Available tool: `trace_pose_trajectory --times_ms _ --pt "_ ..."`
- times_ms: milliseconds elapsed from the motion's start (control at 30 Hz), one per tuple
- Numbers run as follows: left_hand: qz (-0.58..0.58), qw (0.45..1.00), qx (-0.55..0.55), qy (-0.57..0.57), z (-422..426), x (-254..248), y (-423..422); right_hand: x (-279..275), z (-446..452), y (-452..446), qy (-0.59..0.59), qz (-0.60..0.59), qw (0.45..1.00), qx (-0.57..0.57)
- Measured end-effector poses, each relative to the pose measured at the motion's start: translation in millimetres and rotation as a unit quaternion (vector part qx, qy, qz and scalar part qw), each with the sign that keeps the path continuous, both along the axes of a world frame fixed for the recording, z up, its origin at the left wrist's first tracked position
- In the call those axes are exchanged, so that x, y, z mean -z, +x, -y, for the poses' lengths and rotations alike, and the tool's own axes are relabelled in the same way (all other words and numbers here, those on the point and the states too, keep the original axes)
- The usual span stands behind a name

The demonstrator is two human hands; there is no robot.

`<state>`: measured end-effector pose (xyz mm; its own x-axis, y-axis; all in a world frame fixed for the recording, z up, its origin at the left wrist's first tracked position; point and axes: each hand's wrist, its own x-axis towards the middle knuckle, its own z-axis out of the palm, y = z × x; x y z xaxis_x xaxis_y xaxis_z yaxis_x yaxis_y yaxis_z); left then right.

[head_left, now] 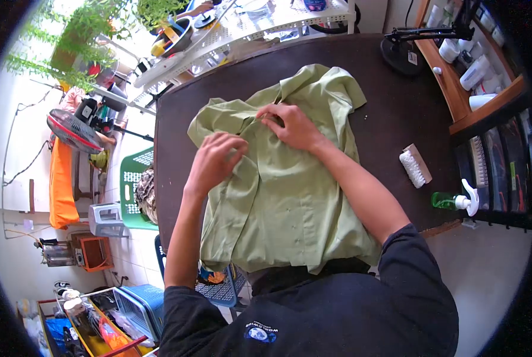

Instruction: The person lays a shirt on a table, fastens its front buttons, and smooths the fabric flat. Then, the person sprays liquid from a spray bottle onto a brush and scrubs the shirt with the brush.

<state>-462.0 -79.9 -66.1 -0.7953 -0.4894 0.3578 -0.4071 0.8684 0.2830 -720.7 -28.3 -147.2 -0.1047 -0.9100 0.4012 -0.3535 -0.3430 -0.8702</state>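
A light green button-up shirt (284, 196) lies spread on the dark brown table, its lower edge near my body. My right hand (292, 126) is closed on the shirt's fabric near the top of the front opening, thumb and fingertips pinched together. Over the shirt's left side is my left hand (217, 159), its fingers curled and slightly blurred. Whether it grips any cloth is not clear. Small buttons or buttonholes show faintly down the lower front, and folds cover part of the collar area.
On the table's right stand a scrub brush (415, 166) and a green spray bottle (455, 201), with a black lamp base (403, 56) behind. A green laundry basket (136, 190) stands left of the table (179, 119). A perforated white shelf (248, 30) runs along the back.
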Motion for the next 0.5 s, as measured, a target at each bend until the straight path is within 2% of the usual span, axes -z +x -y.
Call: trace_pose_trajectory --times_ms 67,267,400,500 --pt "0.162 0.984 0.035 -0.061 -8 1 6 -2 0 -1 0.006 -0.014 1.000 -0.010" --pt "0.180 0.975 -0.010 -0.131 15 -11 14 5 3 1 -0.014 0.003 1.000 -0.012" --pt "0.298 0.951 0.036 -0.079 24 -24 8 2 1 -1 0.003 -0.038 0.999 0.000" --pt "0.326 0.942 0.051 -0.059 34 -23 6 1 0 -1 0.001 -0.028 1.000 -0.001"
